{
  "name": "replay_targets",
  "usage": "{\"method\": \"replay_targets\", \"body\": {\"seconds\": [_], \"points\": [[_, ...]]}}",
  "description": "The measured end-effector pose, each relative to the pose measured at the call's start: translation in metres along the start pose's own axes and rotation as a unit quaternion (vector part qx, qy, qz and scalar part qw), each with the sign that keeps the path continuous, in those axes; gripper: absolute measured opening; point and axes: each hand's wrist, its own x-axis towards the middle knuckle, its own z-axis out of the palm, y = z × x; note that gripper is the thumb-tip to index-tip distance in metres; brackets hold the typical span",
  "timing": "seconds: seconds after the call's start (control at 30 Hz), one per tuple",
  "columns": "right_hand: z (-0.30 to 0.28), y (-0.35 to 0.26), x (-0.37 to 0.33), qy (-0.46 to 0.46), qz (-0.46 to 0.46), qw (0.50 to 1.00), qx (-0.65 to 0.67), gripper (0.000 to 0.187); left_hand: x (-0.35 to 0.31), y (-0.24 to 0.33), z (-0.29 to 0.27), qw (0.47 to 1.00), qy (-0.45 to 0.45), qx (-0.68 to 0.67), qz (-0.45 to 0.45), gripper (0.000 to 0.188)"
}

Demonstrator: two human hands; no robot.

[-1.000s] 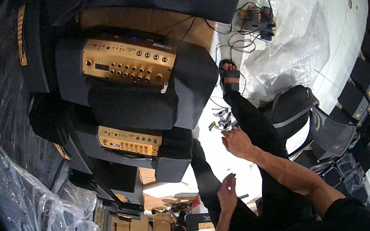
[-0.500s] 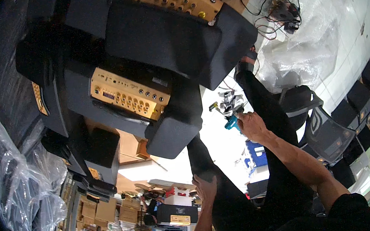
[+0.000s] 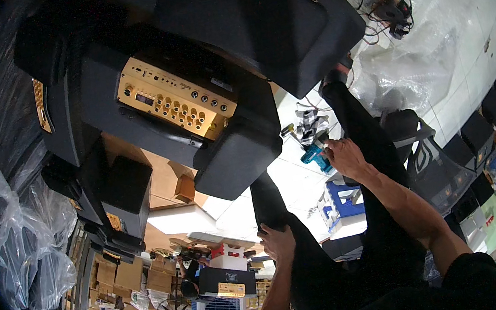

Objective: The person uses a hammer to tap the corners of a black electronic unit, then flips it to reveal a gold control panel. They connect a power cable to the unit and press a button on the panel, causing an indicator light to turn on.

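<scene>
My right hand [image 3: 345, 157] is beside my right leg with its fingers curled at a teal and black cordless drill [image 3: 312, 155]. The hand covers part of the drill, and its grip is mostly hidden. My left hand [image 3: 278, 243] lies on my left leg with its fingers apart and nothing in it. Just beyond the drill, a black-and-white checkered cloth [image 3: 310, 124] lies on the floor. A small yellow-ended object [image 3: 287, 130] is left of the cloth. In front of me stands a black speaker cabinet with a gold control panel [image 3: 173, 99] full of knobs.
Another large black cabinet [image 3: 332, 29] stands farther ahead. Tangled cables [image 3: 389, 11] and clear plastic wrap [image 3: 411, 78] lie to the right. A blue-and-white stool [image 3: 342, 202] stands between my legs; a mesh chair [image 3: 437, 169] is at my right. Wrapped goods [image 3: 28, 262] line the left.
My view has shifted, and the gold-panelled cabinets sit differently in it. My right hand and the drill appear slightly higher and farther right. My left hand stays on my leg.
</scene>
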Motion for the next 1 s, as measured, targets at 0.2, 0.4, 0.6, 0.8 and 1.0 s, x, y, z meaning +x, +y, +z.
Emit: {"method": "replay_targets", "body": {"seconds": [0.2, 0.4, 0.6, 0.8, 1.0], "points": [[-0.007, -0.004, 0.003, -0.006, 0.020, 1.000, 0.019, 0.024, 0.002, 0.001, 0.003, 1.000, 0.011, 0.004, 0.001, 0.079], [-0.006, 0.000, 0.003, 0.024, 0.002, 0.999, 0.027, 0.015, -0.003, 0.009, -0.007, 1.000, 0.005, 0.010, -0.007, 0.080], [-0.014, -0.004, 0.002, 0.033, 0.010, 0.999, 0.013, 0.016, 0.001, 0.007, 0.000, 1.000, 0.014, 0.014, -0.009, 0.081], [-0.016, -0.004, 0.002, 0.023, 0.018, 0.999, 0.014, 0.018, -0.003, 0.013, -0.008, 1.000, 0.008, 0.011, -0.006, 0.081], [-0.013, -0.003, 0.001, 0.045, 0.019, 0.999, 0.017, 0.016, -0.002, 0.010, -0.005, 1.000, 0.010, 0.011, -0.002, 0.081]]}}
